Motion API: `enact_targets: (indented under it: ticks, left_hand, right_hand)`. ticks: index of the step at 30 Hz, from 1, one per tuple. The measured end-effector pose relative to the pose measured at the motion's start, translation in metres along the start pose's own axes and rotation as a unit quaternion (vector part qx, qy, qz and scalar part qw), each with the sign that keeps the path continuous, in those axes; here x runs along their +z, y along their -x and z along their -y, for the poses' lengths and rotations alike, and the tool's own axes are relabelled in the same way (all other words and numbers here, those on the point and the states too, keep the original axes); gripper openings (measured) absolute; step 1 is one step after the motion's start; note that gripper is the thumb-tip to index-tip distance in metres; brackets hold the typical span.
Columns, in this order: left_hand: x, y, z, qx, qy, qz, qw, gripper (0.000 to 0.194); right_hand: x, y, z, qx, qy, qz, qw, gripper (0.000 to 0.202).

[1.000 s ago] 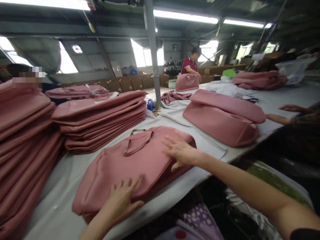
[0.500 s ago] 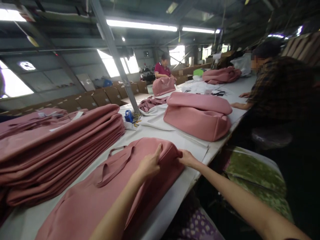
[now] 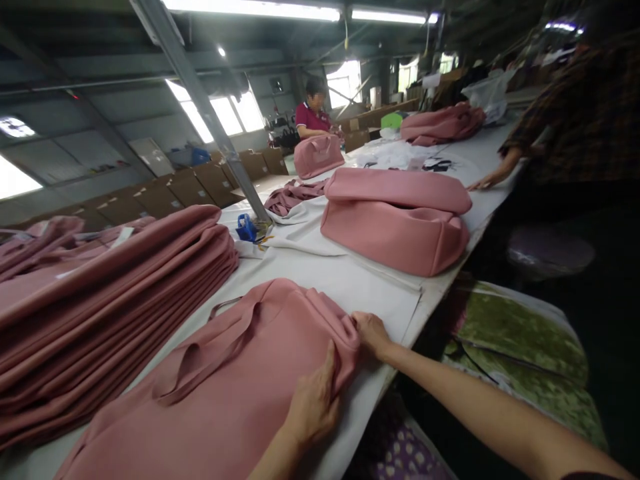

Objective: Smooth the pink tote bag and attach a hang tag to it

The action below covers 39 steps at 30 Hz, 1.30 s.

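"So, what are those hands doing?"

"The right hand (image 3: 370, 333) is gripping the crumpled end of a pink bag (image 3: 240, 373). The left hand (image 3: 313, 403) is pressing beside it, but I can't tell if it's holding on. Maybe they're shaping that end."

"What is the next move asking for?"

"Probably a steady pinch, and gentle pushing."

"Where's the bag lying?"

"It's lying on a white-topped table (image 3: 365, 287), near a pink pile (image 3: 125, 300). Farther back, a person (image 3: 309, 119) is standing, and long lights (image 3: 255, 8) are glowing."
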<state>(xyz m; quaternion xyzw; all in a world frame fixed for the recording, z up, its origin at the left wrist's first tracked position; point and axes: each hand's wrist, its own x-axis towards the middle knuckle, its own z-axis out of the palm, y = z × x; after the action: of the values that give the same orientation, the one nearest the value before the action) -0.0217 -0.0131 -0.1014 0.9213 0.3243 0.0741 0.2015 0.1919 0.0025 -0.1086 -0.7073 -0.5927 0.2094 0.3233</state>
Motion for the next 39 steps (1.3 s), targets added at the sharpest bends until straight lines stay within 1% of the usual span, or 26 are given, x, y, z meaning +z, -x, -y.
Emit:
enact_targets:
  ticks: [1,3,5,7,10,12,14,16,19,20,22,23,25,27,29,31,32,34,36,38,39]
  left_hand:
    - [0.007,0.002,0.005,0.001,0.013,-0.032,0.999,0.093]
    - [0.015,0.005,0.013,0.012,0.035,-0.087,0.996,0.087]
    - [0.019,0.009,0.018,0.026,0.057,-0.132,0.989,0.081]
    - [0.022,0.013,0.022,0.026,0.063,-0.172,0.983,0.075]
    - [0.029,0.019,0.025,0.004,0.019,-0.246,0.969,0.066]
    - [0.03,0.021,0.024,-0.012,-0.014,-0.264,0.964,0.065]
    - [0.027,0.02,0.018,-0.023,-0.017,-0.245,0.969,0.067]
    - [0.018,0.017,0.009,-0.023,0.008,-0.214,0.977,0.071]
    - [0.005,0.012,-0.002,-0.03,0.046,-0.201,0.978,0.072]
    - [0.003,0.012,-0.004,-0.034,0.057,-0.195,0.979,0.073]
    - [0.001,0.012,-0.004,-0.037,0.071,-0.182,0.98,0.074]
    - [0.002,0.012,-0.003,-0.039,0.072,-0.177,0.981,0.074]
    - [0.005,0.014,-0.001,-0.054,0.065,-0.166,0.983,0.075]
    - [0.009,0.016,0.001,-0.071,0.048,-0.164,0.983,0.076]
    - [0.013,0.016,0.002,-0.068,0.01,-0.142,0.988,0.075]
    - [0.017,0.014,0.003,-0.028,-0.062,-0.113,0.991,0.074]
    - [0.019,0.012,0.004,-0.008,-0.106,-0.099,0.989,0.074]
    - [0.024,0.009,0.005,0.024,-0.182,-0.089,0.979,0.078]
    - [0.028,0.006,0.007,0.037,-0.229,-0.097,0.968,0.084]
    - [0.03,0.005,0.008,0.046,-0.254,-0.111,0.96,0.087]
    - [0.03,0.005,0.009,0.049,-0.263,-0.118,0.956,0.087]
  right_hand:
    - [0.002,0.001,0.0,-0.004,0.001,-0.01,1.0,0.012]
    - [0.005,0.002,0.0,-0.015,-0.003,-0.031,0.999,0.015]
    - [0.009,0.003,-0.001,-0.033,-0.017,-0.05,0.998,0.019]
    - [0.01,0.005,-0.004,-0.06,-0.038,-0.064,0.995,0.023]
    - [0.007,0.009,-0.008,-0.106,-0.071,-0.083,0.988,0.027]
    - [0.002,0.013,-0.013,-0.135,-0.093,-0.086,0.983,0.027]
    - [-0.003,0.016,-0.018,-0.158,-0.11,-0.081,0.978,0.027]
    - [-0.008,0.018,-0.021,-0.174,-0.12,-0.073,0.975,0.029]
    - [-0.019,0.017,-0.019,-0.196,-0.126,-0.056,0.971,0.019]
    - [-0.023,0.015,-0.016,-0.207,-0.125,-0.048,0.969,0.019]
    - [-0.03,0.009,-0.008,-0.242,-0.117,-0.028,0.963,0.038]
    - [-0.033,0.005,-0.004,-0.266,-0.112,-0.017,0.957,0.043]
    - [-0.034,-0.002,0.004,-0.31,-0.103,0.003,0.945,0.039]
    - [-0.03,-0.004,0.008,-0.324,-0.101,0.001,0.941,0.031]
    - [-0.025,0.001,0.009,-0.301,-0.1,-0.025,0.948,0.026]
    - [-0.023,0.009,0.006,-0.263,-0.099,-0.054,0.958,0.024]
    - [-0.024,0.012,0.003,-0.244,-0.103,-0.055,0.963,0.025]
    - [-0.031,0.01,-0.002,-0.211,-0.119,-0.025,0.97,0.029]
    - [-0.04,-0.006,-0.007,-0.178,-0.139,0.023,0.974,0.037]
    - [-0.043,-0.032,-0.006,-0.15,-0.151,0.055,0.976,0.041]
    - [-0.041,-0.048,-0.003,-0.141,-0.154,0.062,0.976,0.043]
